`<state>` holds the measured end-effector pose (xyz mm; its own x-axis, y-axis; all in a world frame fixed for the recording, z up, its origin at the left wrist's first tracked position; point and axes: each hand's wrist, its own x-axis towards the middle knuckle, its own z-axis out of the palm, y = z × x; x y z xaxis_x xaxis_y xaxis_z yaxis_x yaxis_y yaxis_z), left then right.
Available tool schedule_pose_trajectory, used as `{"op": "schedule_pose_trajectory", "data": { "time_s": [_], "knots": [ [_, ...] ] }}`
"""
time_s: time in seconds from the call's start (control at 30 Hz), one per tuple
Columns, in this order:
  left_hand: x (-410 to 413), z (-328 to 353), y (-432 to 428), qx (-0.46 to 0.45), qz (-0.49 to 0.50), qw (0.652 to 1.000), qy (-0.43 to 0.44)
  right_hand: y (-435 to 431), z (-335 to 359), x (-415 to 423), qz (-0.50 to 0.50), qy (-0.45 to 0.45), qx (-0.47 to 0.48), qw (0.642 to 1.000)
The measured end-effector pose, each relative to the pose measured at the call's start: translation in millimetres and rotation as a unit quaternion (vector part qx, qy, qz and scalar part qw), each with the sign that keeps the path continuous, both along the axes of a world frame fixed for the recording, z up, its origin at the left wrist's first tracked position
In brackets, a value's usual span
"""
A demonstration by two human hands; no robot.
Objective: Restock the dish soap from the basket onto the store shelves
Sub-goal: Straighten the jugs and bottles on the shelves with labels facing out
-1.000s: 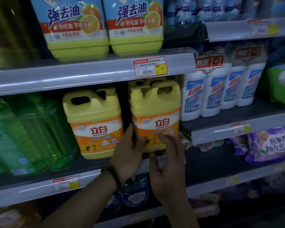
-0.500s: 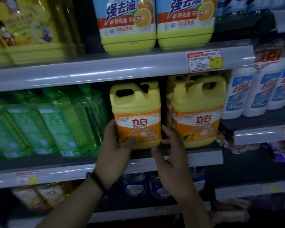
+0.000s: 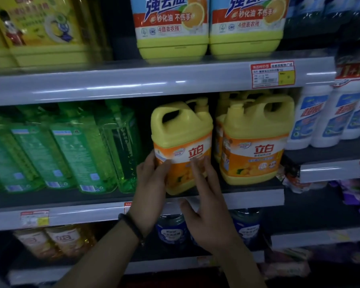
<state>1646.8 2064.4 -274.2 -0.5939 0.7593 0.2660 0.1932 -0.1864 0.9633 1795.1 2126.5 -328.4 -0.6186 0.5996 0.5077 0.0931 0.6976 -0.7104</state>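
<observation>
Placing step, we judge: yellow dish soap jug [image 3: 181, 129] stands on the middle shelf [image 3: 81, 215] near its front edge. Left hand [image 3: 152, 183] grips the jug's 9 o'clock side, thumb on the label. Right hand [image 3: 208, 206] lies straight-fingered against the label front, not clamped. Next we'd push it back and square it with the twin jug [image 3: 256, 142] at 3 o'clock, clear of the green bottles [image 3: 71, 152] at 9 o'clock. Jug: opaque yellow, moulded handle, pump top, orange-white label, rigid, probably heavy. Basket not in view
</observation>
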Motion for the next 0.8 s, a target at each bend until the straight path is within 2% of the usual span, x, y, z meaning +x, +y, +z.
{"op": "schedule_pose_trajectory", "data": {
  "time_s": [0.1,0.27,0.37,0.5,0.63,0.8],
  "knots": [
    [8.7,-7.1,-5.9,0.011,0.009,1.0,0.014,-3.2,3.5,-6.6,-0.001,0.018,-0.015,1.0],
    [25.3,-4.8,-15.1,0.034,-0.012,0.999,-0.039,-2.0,19.1,-20.6,-0.015,0.027,-0.069,0.997],
    [35.2,-2.2,-18.3,-0.002,-0.024,1.0,-0.01,3.7,30.5,-32.6,-0.106,0.028,-0.069,0.992],
    [27.4,12.4,-15.5,-0.039,-0.063,0.993,-0.087,18.5,32.2,-40.1,-0.23,0.034,-0.051,0.971],
    [-5.6,23.2,-3.2,-0.088,-0.052,0.994,-0.044,24.8,31.6,-35.4,-0.223,0.063,-0.072,0.97],
    [-24.1,32.1,22.2,-0.085,-0.058,0.991,-0.088,35.2,31.4,-22.4,-0.16,0.068,-0.074,0.982]
  ]
}}
